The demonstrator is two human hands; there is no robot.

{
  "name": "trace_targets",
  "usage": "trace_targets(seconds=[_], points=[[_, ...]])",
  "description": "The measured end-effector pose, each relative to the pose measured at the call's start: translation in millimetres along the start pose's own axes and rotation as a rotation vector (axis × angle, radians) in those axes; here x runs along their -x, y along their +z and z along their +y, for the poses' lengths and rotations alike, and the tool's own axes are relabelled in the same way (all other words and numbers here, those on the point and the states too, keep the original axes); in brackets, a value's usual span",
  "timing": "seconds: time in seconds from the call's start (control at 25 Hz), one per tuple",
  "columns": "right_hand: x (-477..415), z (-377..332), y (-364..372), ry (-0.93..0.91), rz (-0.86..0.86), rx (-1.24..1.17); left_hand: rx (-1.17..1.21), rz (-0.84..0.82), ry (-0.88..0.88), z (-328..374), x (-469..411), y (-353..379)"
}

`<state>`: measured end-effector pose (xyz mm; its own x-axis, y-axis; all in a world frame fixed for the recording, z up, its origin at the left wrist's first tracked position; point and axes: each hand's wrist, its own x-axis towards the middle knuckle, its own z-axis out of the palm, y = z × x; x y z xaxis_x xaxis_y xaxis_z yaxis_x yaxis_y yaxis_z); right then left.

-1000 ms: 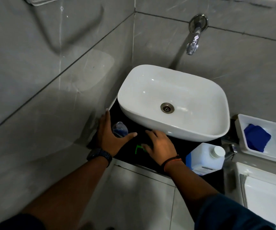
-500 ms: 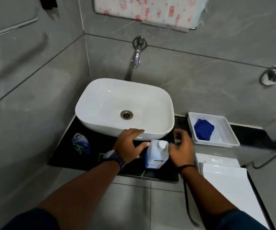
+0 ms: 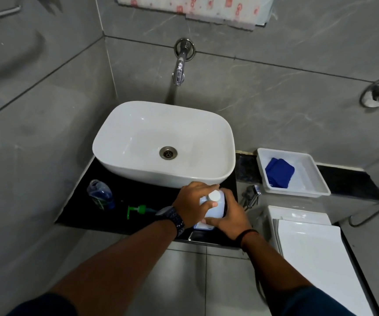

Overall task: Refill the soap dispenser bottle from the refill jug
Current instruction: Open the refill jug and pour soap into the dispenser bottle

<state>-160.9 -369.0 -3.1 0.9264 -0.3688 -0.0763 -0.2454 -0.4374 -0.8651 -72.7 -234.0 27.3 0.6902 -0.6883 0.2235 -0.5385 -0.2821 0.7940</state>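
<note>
Tiny grey-tiled bathroom corner: black counter [image 3: 76, 213] w/ a white basin [image 3: 120, 124] on it and a tap [image 3: 179, 69] on the wall above. A white tray [image 3: 311, 179] w/ a blue cloth [image 3: 279, 172] sits off to the right.

The soap dispenser bottle [image 3: 100, 195] stands at the counter's left end, top off, w/ the green pump [image 3: 138, 209] lying just beside it. The refill jug [image 3: 215, 209] is upright near the counter's front right, white cap [image 3: 214, 196] on. Left hand [image 3: 190, 204] has its fingers curled round the jug's left side. Right hand [image 3: 231, 215] wraps the other side, thumb across the front. Both are clamped on it, but I can't tell if it's off the surface.
</note>
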Motion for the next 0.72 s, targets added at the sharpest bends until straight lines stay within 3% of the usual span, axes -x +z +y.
trace_targets(seconds=[0.28,0.4,0.6,0.72], points=[[1,1,2,-0.034,0.018,0.097,-0.011,0.291,-0.138,15,11,10],[2,4,1,-0.028,0.040,0.081,-0.121,0.376,-0.106,15,16,7],[3,1,1,-0.074,0.013,0.115,-0.126,0.188,-0.003,19,12,8],[3,3,-2,-0.065,0.010,0.111,-0.231,0.240,0.004,17,10,9]])
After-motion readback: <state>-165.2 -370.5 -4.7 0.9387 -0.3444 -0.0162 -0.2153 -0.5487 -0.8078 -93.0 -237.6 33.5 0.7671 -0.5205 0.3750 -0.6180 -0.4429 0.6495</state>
